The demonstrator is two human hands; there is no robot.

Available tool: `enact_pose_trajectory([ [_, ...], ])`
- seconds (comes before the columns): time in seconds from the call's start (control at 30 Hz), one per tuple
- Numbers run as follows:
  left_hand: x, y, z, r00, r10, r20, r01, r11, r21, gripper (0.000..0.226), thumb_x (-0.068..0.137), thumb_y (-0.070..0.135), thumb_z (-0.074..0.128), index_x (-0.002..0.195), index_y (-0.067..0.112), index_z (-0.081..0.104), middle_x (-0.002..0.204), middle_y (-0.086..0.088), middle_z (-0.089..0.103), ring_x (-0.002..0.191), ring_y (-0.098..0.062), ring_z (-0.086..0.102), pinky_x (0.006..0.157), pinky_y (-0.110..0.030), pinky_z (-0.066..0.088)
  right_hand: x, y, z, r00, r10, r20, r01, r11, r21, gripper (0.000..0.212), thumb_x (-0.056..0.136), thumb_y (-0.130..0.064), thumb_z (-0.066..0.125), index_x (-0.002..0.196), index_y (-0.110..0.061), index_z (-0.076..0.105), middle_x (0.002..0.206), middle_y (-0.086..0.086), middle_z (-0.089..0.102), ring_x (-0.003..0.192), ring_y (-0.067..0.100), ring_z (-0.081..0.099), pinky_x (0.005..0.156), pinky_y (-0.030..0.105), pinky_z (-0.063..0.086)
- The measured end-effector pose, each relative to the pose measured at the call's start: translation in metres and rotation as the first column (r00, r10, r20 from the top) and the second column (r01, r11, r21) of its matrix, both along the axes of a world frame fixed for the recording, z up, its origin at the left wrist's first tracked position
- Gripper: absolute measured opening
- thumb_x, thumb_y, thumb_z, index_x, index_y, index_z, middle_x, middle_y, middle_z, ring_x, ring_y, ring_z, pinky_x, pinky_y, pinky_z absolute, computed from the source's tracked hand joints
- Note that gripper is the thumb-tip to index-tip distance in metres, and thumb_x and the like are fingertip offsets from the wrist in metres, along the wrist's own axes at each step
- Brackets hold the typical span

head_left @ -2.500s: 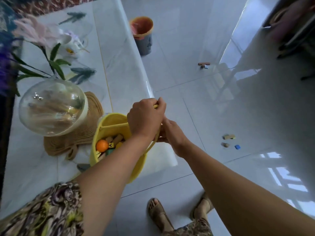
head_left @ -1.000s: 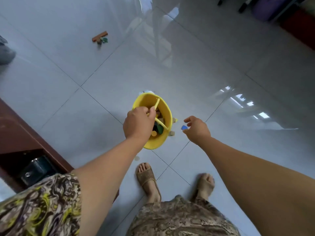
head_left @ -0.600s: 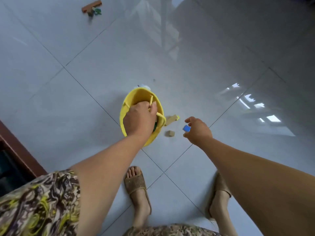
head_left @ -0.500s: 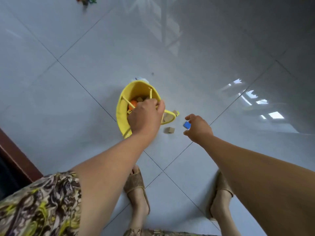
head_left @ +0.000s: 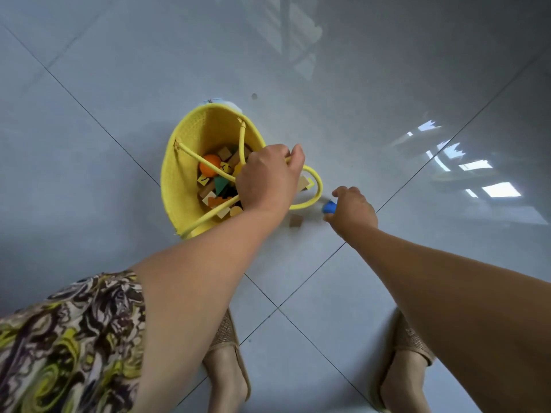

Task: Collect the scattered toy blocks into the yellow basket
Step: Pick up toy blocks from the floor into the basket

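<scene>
My left hand fisted on basket handles, basket on floor, mouth up, many blocks inside. My right hand at 3 o'clock of basket, fingers pinched on blue block. Step as I judge it: lift blue, carry over rim, drop clear of handle loop. Then tan block on tile at 5 o'clock. Another pale block inside loop, half hidden by my left hand. Can't tell if blue already off floor.
</scene>
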State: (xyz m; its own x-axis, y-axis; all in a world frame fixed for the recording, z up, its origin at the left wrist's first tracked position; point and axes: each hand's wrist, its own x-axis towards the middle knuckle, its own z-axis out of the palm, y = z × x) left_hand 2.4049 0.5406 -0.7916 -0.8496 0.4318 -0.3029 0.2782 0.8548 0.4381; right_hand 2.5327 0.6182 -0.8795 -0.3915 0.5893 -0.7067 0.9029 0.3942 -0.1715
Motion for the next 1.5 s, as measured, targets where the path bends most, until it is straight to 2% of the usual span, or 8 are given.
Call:
enact_pose_trajectory([
  [0.27,-0.009,-0.002,-0.026,0.992,0.125,-0.022,-0.121,0.985,0.126,0.057,0.095,0.043,0.045,0.047,0.019,0.026,0.047,0.001,0.027,0.062,-0.026,0.035,0.055,-0.031,0.022,-0.001,-0.005,-0.032,0.983,0.185,0.002,-0.183,0.972,0.144,0.030,0.087,-0.009,0.064,0.112,-0.006,0.048,0.115,0.015,0.047,0.072,0.032,0.047,0.062,0.035,0.038],
  [0.5,-0.009,-0.004,-0.029,0.992,0.118,-0.033,-0.113,0.985,0.131,0.056,0.096,0.045,0.043,0.048,0.021,0.028,0.057,-0.003,0.043,0.068,-0.026,0.041,0.057,-0.032,0.026,0.007,-0.011,-0.037,0.961,0.278,0.014,-0.277,0.952,0.130,0.021,0.087,-0.004,0.051,0.107,-0.009,0.049,0.101,0.012,0.059,0.073,0.032,0.049,0.063,0.033,0.038],
  [0.67,-0.009,-0.009,-0.026,0.995,0.095,-0.044,-0.088,0.987,0.137,0.055,0.096,0.043,0.044,0.048,0.022,0.028,0.058,-0.004,0.044,0.068,-0.026,0.042,0.056,-0.032,0.024,0.007,-0.023,-0.029,0.963,0.029,-0.269,-0.041,0.998,-0.037,0.013,0.088,-0.011,0.054,0.099,-0.016,0.059,0.101,0.006,0.061,0.083,0.029,0.065,0.078,0.037,0.050],
  [0.8,-0.008,-0.014,-0.024,0.996,0.080,-0.033,-0.075,0.987,0.139,0.055,0.096,0.043,0.044,0.048,0.022,0.028,0.050,0.004,0.035,0.065,-0.024,0.041,0.053,-0.031,0.021,0.003,-0.036,-0.022,0.959,0.066,-0.275,-0.102,0.988,-0.118,0.015,0.085,-0.027,0.069,0.089,-0.019,0.058,0.090,-0.001,0.066,0.072,0.023,0.068,0.078,0.039,0.053],
  [1.0,-0.008,-0.017,-0.026,0.996,0.076,-0.043,-0.067,0.981,0.185,0.055,0.096,0.042,0.045,0.047,0.023,0.027,0.051,0.001,0.036,0.064,-0.025,0.040,0.056,-0.031,0.023,-0.007,-0.049,-0.030,0.963,0.232,-0.140,-0.236,0.971,-0.017,0.054,0.086,-0.035,0.068,0.130,-0.021,0.041,0.101,0.005,0.068,0.090,0.031,0.065,0.071,0.033,0.044],
  [1.1,-0.008,-0.019,-0.028,0.996,0.073,-0.046,-0.062,0.976,0.208,0.056,0.096,0.041,0.047,0.047,0.023,0.025,0.049,0.003,0.032,0.063,-0.025,0.038,0.056,-0.032,0.024,-0.010,-0.050,-0.032,0.959,0.272,-0.075,-0.272,0.962,0.006,0.035,0.090,-0.029,0.061,0.123,-0.021,0.051,0.109,0.009,0.064,0.097,0.032,0.061,0.074,0.035,0.044],
  [1.3,-0.007,-0.032,-0.020,0.996,0.071,-0.059,-0.059,0.980,0.191,0.054,0.095,0.041,0.048,0.049,0.020,0.030,0.049,0.001,0.038,0.060,-0.027,0.041,0.055,-0.031,0.025,-0.010,-0.046,-0.013,0.935,-0.169,-0.310,0.166,0.985,-0.035,0.021,0.088,-0.033,0.062,0.104,-0.024,0.054,0.081,0.001,0.066,0.080,0.031,0.067,0.070,0.038,0.054],
  [1.5,-0.009,-0.052,-0.001,0.993,0.097,-0.073,-0.086,0.986,0.140,0.049,0.094,0.037,0.048,0.051,0.019,0.034,0.054,-0.002,0.042,0.061,-0.032,0.046,0.054,-0.032,0.029,-0.062,-0.015,0.044,0.529,-0.576,-0.622,0.547,0.793,-0.269,0.026,0.078,-0.035,0.076,0.098,-0.026,0.061,0.074,-0.004,0.060,0.065,0.014,0.057,0.069,0.037,0.051],
])
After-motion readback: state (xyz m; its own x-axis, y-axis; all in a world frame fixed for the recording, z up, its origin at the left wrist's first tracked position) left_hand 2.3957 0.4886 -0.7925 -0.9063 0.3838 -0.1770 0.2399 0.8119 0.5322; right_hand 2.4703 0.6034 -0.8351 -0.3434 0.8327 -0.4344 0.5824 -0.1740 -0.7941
